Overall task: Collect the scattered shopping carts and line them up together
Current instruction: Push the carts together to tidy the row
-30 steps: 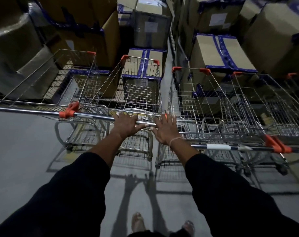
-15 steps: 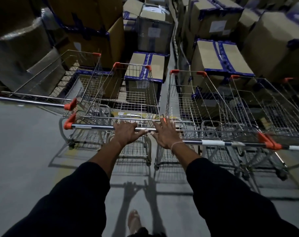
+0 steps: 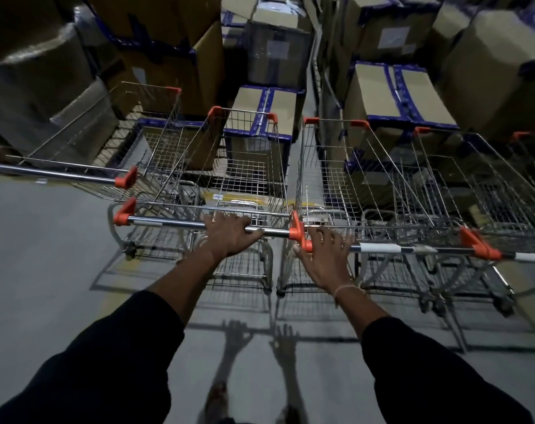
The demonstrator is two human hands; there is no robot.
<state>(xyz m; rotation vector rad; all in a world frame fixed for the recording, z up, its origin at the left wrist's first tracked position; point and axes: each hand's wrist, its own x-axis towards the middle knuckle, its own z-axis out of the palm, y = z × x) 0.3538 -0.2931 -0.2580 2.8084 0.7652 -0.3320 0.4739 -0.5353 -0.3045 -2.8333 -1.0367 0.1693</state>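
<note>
Chrome wire carts, parked side by side on grey floor, noses toward stacked cardboard boxes taped in blue. Landmark: centre cart, the one with the orange-capped handle bar nearest the camera.

Left hand on that handle bar, toward its right end; fingers curled over the top of the tube, thumb stretched along it toward the orange end cap. Wrapped round the bar, not merely resting.

Right hand just right of the centre cart, on the handle of the neighbouring cart; fingers spread and fairly straight, laid over the bar beside its orange corner piece, palm down. No clear curl round the tube. Thin band at that wrist.

Left of the centre cart, a third cart set slightly further forward, its handle running off the left edge. Right of the neighbouring cart, a further cart, nested or closely alongside, cannot tell which.

Baskets of the centre and neighbouring carts almost touching, narrow gap between. Black sleeves on both forearms. Shadows of both arms on the floor behind the centre cart. Feet blurred at the bottom edge.
</note>
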